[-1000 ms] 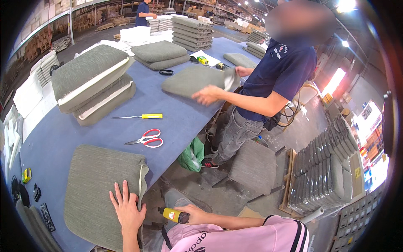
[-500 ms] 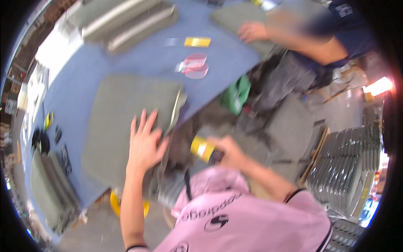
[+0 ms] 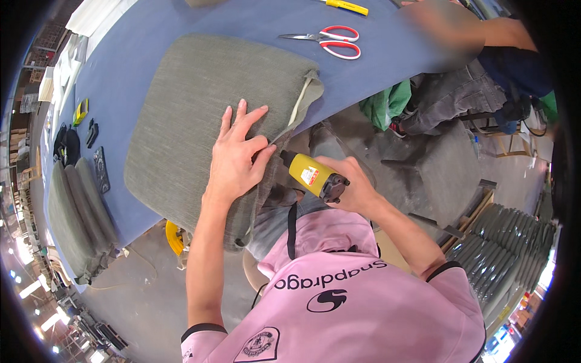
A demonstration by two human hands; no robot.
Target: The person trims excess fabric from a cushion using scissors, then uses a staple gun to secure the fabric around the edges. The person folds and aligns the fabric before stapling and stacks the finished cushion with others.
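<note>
A blue worktable (image 3: 254, 24) bore a grey-green cushion (image 3: 193, 115), which lay at its near edge and partly overhung it, with loose fabric (image 3: 313, 95) along its right side. The left hand (image 3: 239, 160) rested on the cushion, three fingers spread; whether thumb and forefinger pinched the fabric could not be determined. The right hand (image 3: 356, 186) was wrapped around a yellow tool (image 3: 310, 174), its dark nose just beside the cushion. Red-and-white scissors (image 3: 319, 38) lay beyond.
</note>
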